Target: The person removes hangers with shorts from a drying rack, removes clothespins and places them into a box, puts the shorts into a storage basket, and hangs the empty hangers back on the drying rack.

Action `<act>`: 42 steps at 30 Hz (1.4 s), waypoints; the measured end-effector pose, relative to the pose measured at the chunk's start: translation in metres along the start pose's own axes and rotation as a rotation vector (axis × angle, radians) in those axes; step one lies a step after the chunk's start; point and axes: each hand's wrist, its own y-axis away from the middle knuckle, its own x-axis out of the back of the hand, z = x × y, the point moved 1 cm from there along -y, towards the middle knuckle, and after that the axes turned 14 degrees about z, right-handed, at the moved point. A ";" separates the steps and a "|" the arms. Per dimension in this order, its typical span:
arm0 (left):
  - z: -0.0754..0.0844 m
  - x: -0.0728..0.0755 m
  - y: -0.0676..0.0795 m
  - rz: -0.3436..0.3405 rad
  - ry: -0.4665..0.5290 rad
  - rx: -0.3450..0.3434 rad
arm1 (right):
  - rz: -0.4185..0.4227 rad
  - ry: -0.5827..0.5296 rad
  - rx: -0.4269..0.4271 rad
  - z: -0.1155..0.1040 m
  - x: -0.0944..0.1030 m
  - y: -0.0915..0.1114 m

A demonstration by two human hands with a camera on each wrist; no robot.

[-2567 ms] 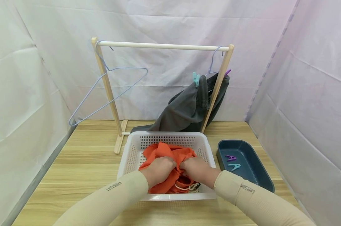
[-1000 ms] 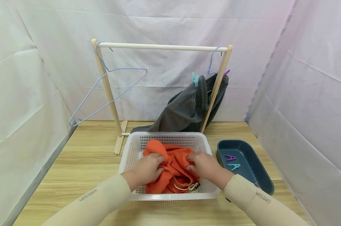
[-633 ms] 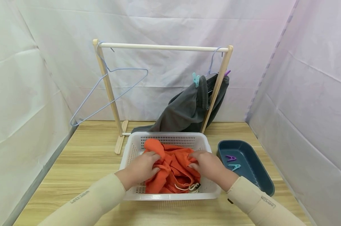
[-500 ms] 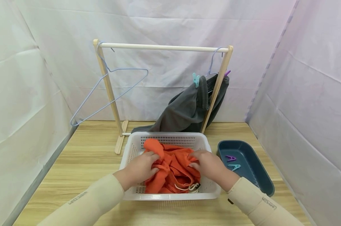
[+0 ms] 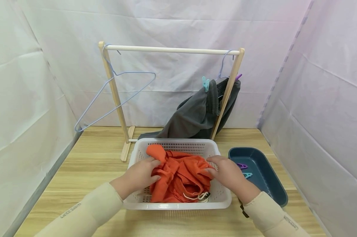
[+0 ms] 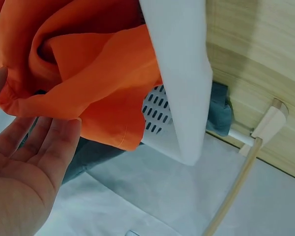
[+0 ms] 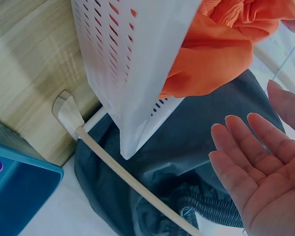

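A crumpled orange garment (image 5: 179, 174) with a white drawstring (image 5: 197, 197) lies in the white perforated basket (image 5: 178, 206). My left hand (image 5: 140, 176) is at the garment's left side. In the left wrist view, the fingers of that left hand (image 6: 32, 167) are extended, with their tips at the cloth's edge. My right hand (image 5: 228, 172) is over the basket's right side, close to the garment. The right wrist view shows this right hand (image 7: 263, 169) with fingers spread and loosely straight, nothing in the palm, and the orange cloth apart from it.
Behind the basket stands a wooden rack (image 5: 172, 49). A bare blue hanger (image 5: 116, 106) hangs at its left, and dark grey elastic-waist trousers (image 5: 193, 112) are clipped up at its right. A dark blue tray (image 5: 267, 174) with clothespins (image 5: 242, 166) sits right of the basket.
Earlier both hands gripped the orange garment near the basket's middle. They have since loosened and moved apart, left hand leftward and right hand rightward, and the cloth lies more spread.
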 end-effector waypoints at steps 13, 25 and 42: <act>-0.012 0.017 0.007 0.047 0.040 0.025 | 0.065 -0.044 -0.066 0.013 0.001 0.011; -0.021 0.028 0.011 0.133 0.135 0.084 | 0.068 -0.073 -0.143 0.022 0.000 0.020; -0.020 0.047 -0.009 0.248 0.105 0.182 | 0.101 -0.056 -0.176 0.031 0.001 0.033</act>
